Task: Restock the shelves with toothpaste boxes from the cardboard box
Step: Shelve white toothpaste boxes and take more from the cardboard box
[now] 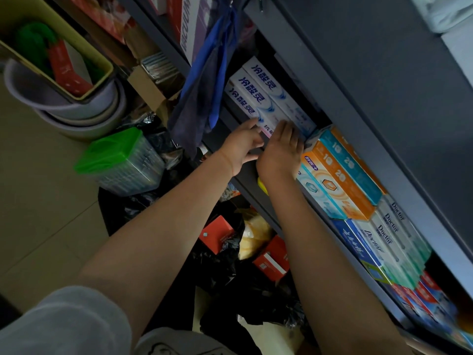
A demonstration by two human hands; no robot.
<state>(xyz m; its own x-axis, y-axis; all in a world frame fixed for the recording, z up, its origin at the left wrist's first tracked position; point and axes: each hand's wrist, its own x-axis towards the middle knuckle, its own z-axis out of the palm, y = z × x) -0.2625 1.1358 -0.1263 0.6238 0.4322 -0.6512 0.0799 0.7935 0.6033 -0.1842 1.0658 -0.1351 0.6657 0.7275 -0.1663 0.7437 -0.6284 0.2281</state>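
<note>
Beige floor tiles (38, 190) filled the far left of what I saw, with a stack of grey basins (76, 111) standing on them and a yellowish bin (76, 51) holding green and red items tilted over the top basin. Just right of the basins sat a clear container with a green lid (112, 152), and black plastic bags (230, 278) lay below the shelving with red cartons (271, 260) among them. A blue cloth (204, 80) hung down from the rack above. My left hand (243, 147) reached up beside it, fingers loosely curled, with the fingertips touching the near end of the white toothpaste boxes (258, 90) with blue lettering; I could not tell whether it truly pinched one. My right hand (281, 149) lay just beside the left, fingers straight and flat against the ends of the same white boxes, pressing rather than gripping. Those boxes lay stacked on the dark grey shelf (320, 80). Right of my right hand, touching the white stack, stood orange and teal toothpaste boxes (343, 180) packed side by side. Further right came white boxes marked Doctor (389, 234) with a blue box (355, 244) at their front edge, and then red and blue boxes (422, 295) at the far end of the same shelf.
</note>
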